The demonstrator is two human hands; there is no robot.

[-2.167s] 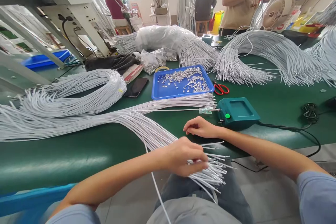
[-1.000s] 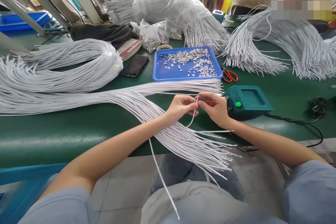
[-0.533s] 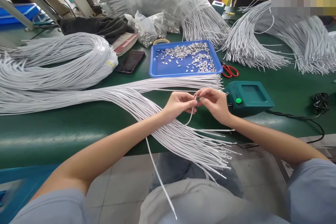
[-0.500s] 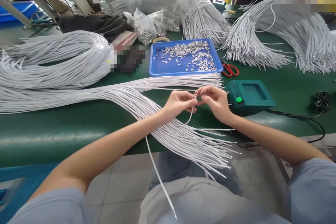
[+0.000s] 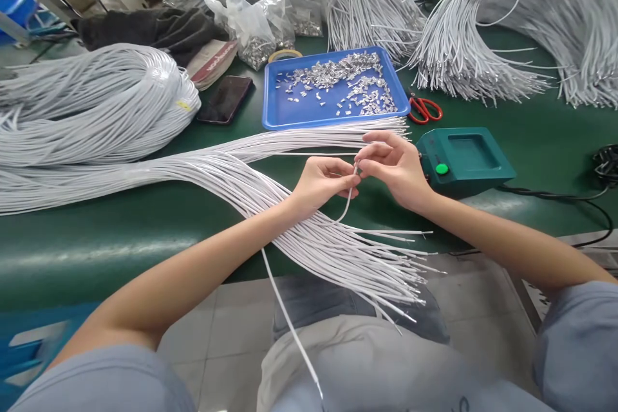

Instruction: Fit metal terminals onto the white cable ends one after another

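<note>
My left hand is closed, thumb and forefinger pinching a white cable close to its end. That cable bends down from the pinch toward a fanned bundle of white cables under my left forearm. My right hand meets it from the other side, thumb and forefinger closed at the cable's tip, its upper fingers lifted and loosely curled. The tip itself is mostly hidden by the fingertips. Just right of my right hand stands a green machine with a bright green button.
Behind the hands lies a blue tray of small metal pieces, with red-handled scissors beside it. A phone, bagged metal parts and a coiled cable bundle sit left; more cable bundles lie at the back right.
The head view has tilted down, so the table's things sit higher. My right hand's upper fingers have lifted and spread; both hands stay at the cable end.
</note>
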